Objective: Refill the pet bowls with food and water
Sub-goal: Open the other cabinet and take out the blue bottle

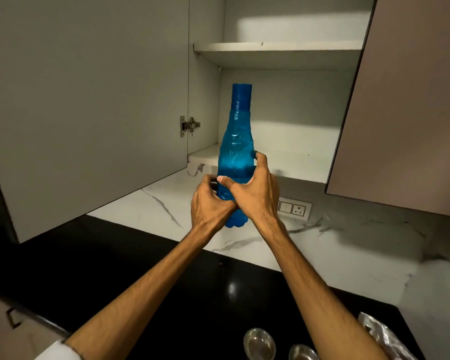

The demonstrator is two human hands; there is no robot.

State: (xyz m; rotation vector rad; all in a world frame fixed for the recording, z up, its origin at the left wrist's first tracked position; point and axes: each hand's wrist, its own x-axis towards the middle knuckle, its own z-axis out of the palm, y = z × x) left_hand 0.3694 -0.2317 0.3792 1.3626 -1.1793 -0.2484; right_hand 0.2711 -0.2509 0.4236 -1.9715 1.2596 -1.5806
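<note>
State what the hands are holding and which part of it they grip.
Both hands hold the blue bottle upright by its lower body: the left hand wraps the left side, the right hand wraps the right. Neck and cap are free.

Dim kitchen light, wide-angle bend at the edges.
A bright patch lit the white cabinet shelf (278,46); a small glare spot shone on the glossy black surface (166,276), and the lower-left corner was blurred.
</note>
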